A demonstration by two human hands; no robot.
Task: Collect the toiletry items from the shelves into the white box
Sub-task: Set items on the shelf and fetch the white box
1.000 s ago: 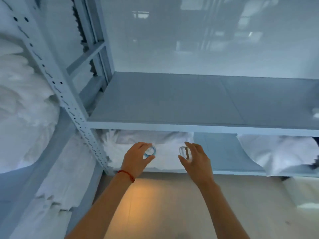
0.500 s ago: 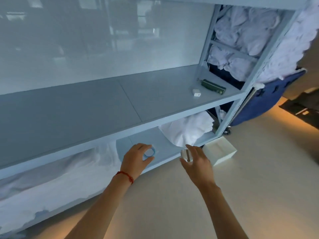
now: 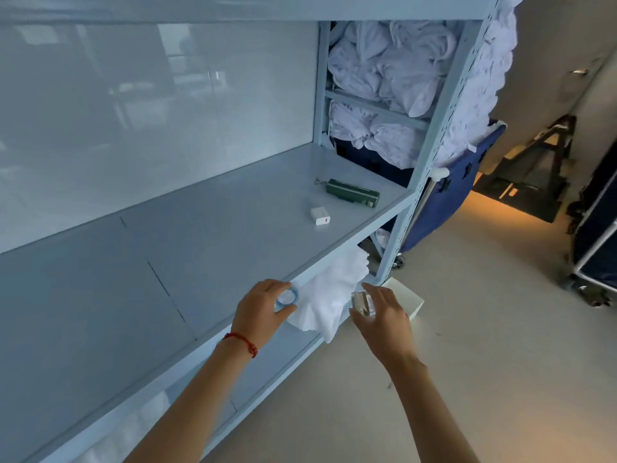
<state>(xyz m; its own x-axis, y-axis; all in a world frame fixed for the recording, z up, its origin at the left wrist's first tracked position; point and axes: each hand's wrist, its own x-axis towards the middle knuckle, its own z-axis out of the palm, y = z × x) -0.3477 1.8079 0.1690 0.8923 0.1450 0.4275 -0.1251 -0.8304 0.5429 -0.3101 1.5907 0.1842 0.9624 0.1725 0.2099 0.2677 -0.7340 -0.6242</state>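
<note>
My left hand (image 3: 260, 310) grips a small round item with a blue rim (image 3: 287, 298) in front of the grey shelf's (image 3: 207, 235) front edge. To its right, my right hand (image 3: 384, 317) holds a small clear container (image 3: 362, 303) between thumb and fingers. The white box (image 3: 409, 297) sits on the floor just beyond my right hand, partly hidden by it. Farther back on the shelf lie a dark green rectangular pack (image 3: 353, 192) and a small white block with a red mark (image 3: 320, 216).
A white cloth (image 3: 334, 295) hangs off the lower shelf between my hands. White linen bundles (image 3: 387, 81) fill the rack at the right end. A blue laundry cart (image 3: 444, 198) stands behind the perforated post (image 3: 434, 142); another cart (image 3: 597, 228) stands at far right.
The view has swung right along the shelf, bringing the green pack, white block and floor box closer. Both hands keep the same items and stay side by side.
</note>
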